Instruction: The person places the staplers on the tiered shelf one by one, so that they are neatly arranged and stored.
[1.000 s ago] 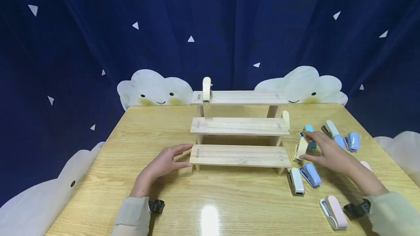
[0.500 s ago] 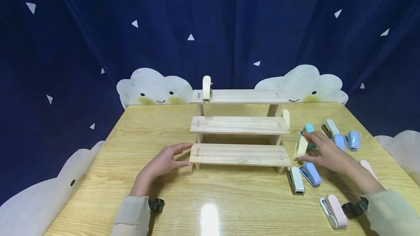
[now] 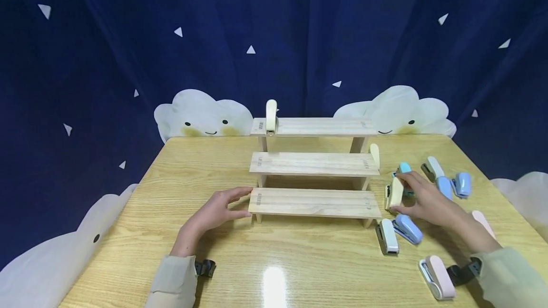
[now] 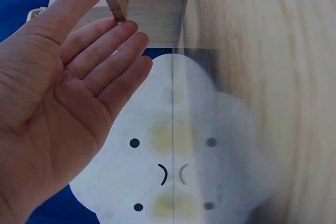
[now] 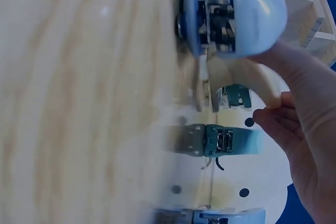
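Observation:
My right hand [image 3: 421,198] pinches a cream stapler [image 3: 396,194] between thumb and fingers, just right of the lowest tier of a three-tier wooden shelf [image 3: 314,202]. In the right wrist view the fingers lie along the curved cream stapler [image 5: 252,77], while a blue stapler [image 5: 257,19] in front hides part of the thumb. My left hand [image 3: 218,210] is at the lowest board's left end, thumb and fingers spread apart, holding nothing; its palm shows in the left wrist view. Another cream stapler [image 3: 271,117] stands on the top tier at the left.
Near my right hand lie a periwinkle stapler [image 3: 407,228], a white and grey stapler [image 3: 387,236] and a teal stapler [image 3: 404,170]. A pink stapler [image 3: 438,277] lies nearer the front. Several more sit at the right, and a cream one [image 3: 374,156] stands behind the middle tier.
The cream stapler in my right hand has turned slightly, and the periwinkle stapler beneath that hand has swung a little. My left hand has stayed at the shelf's end.

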Demonstrator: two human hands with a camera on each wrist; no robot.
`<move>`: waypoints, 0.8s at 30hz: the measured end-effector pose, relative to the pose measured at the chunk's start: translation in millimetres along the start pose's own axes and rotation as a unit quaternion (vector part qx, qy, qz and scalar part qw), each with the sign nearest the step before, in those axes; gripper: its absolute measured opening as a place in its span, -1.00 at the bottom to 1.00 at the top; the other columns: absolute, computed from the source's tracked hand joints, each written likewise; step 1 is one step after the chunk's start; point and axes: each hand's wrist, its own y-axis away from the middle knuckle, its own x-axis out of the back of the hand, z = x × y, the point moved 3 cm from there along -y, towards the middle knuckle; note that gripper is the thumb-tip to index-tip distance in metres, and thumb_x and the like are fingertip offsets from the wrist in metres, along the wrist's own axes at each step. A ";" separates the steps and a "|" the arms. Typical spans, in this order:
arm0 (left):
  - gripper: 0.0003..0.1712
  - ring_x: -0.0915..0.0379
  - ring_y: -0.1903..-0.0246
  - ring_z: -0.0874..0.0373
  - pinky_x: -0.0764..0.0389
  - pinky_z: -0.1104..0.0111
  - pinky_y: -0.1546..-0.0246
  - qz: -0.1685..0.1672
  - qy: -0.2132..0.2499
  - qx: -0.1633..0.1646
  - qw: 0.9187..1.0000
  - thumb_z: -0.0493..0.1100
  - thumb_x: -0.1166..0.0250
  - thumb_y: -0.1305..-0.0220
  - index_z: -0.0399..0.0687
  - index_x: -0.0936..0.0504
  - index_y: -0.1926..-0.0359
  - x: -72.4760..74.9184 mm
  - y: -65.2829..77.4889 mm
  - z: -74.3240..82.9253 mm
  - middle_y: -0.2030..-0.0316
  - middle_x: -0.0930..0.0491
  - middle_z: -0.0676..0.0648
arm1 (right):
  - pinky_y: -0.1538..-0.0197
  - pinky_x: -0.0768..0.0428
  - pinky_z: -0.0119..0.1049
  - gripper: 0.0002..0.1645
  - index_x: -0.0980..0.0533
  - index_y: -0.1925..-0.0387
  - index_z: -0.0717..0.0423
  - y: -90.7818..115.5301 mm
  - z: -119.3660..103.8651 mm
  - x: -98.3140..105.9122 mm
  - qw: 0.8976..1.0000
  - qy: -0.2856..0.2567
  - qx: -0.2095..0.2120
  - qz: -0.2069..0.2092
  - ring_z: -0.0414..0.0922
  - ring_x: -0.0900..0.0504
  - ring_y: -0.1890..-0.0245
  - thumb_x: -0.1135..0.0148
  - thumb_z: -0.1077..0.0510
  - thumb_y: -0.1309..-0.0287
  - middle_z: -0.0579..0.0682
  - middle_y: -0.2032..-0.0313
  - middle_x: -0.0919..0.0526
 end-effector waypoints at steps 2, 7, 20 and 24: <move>-0.22 -0.35 -0.34 -0.15 -0.40 -0.01 -0.36 0.000 -0.001 0.001 1.000 0.00 -0.41 -0.19 0.00 -0.36 -0.40 -0.3 -0.2 -0.4 -0.38 -0.39 -0.07 | 0.31 -0.54 -0.34 0.06 -0.41 -0.09 0.41 0.1 0.4 1.8 1.000 -0.003 -0.001 0.007 -0.10 -0.54 0.28 -0.71 0.08 0.54 0.13 0.17 -0.57; -0.23 -0.35 -0.34 -0.15 -0.40 -0.01 -0.36 0.002 0.001 -0.001 1.000 -0.01 -0.41 -0.19 -0.02 -0.37 -0.40 -0.6 -0.4 -1.3 -0.38 -0.39 -0.07 | 0.30 -0.43 -0.53 0.05 -0.41 -0.08 0.39 -1.4 2.6 7.2 0.999 -0.016 -0.017 0.025 -0.19 -0.46 0.29 -0.72 0.10 0.55 0.07 0.23 -0.54; -0.23 -0.35 -0.34 -0.17 -0.40 -0.02 -0.36 0.000 0.003 0.001 1.000 0.00 -0.40 -0.20 -0.01 -0.36 -0.40 -0.9 -0.1 -1.4 -0.38 -0.38 -0.07 | 0.18 -0.32 -0.78 0.12 -0.39 -0.15 0.41 -15.6 6.2 33.5 0.991 -0.059 -0.064 0.098 -0.68 -0.24 0.13 -0.71 0.28 0.65 0.17 0.18 -0.52; -0.22 -0.34 -0.34 -0.17 -0.39 -0.02 -0.37 -0.003 0.005 0.001 1.000 -0.01 -0.40 -0.20 -0.02 -0.35 -0.40 -0.8 -0.4 -1.1 -0.38 -0.38 -0.07 | 0.06 -0.24 -0.89 0.16 -0.34 -0.19 0.46 -24.8 4.4 43.4 0.988 -0.078 -0.058 0.117 -0.72 -0.23 0.08 -0.68 0.36 0.64 0.29 0.11 -0.50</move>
